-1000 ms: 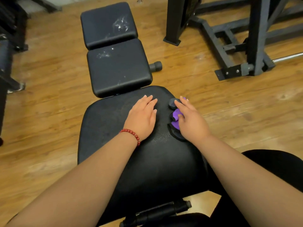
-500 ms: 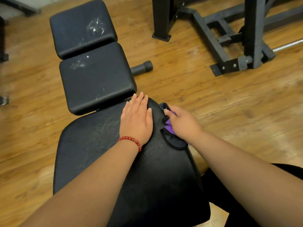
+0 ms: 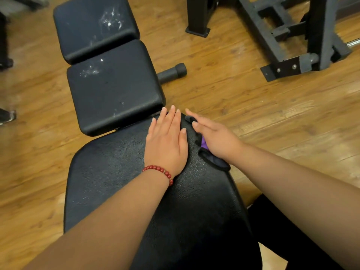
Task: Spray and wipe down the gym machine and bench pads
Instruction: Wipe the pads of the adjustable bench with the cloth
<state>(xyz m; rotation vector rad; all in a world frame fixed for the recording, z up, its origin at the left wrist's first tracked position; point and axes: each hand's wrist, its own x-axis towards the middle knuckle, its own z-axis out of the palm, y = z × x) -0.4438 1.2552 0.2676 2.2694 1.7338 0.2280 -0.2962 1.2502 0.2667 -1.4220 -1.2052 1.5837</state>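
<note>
The wood floor point(image 3: 253, 106) is all around, past the fingertips on every side. The dark gym machine frame point(image 3: 272, 41) stands far beyond the right fingertips, well apart from them.

The big bench pad point(image 3: 116, 172) is under both hands. The middle pad point(image 3: 115, 88) starts just past the left fingertips. The far pad point(image 3: 93, 28) sits beyond that one, well away from the fingers. Both of those pads have white marks point(image 3: 111, 18) on them. They may be spray, but I cannot tell for sure.

The left hand point(image 3: 165, 145) lies flat on the big pad. Its fingers are straight and close together, and it holds nothing. The right hand point(image 3: 216, 137) is just beside it, with straight fingers pressing down flat.

The cloth point(image 3: 214, 162), black with a bit of purple, is under the right palm and fingers, at the right edge of the big pad. One black end peeks out by the wrist. A red bead bracelet point(image 3: 157, 170) sits on the left wrist, behind the fingers.

I think the step in hand is wiping the top corner of the big pad. The next move would be to slide the cloth forward, past the fingertips, onto the middle pad and over the white marks. The cloth needs to stay flat under the fingers so it does not bunch up or slip off the edge.
</note>
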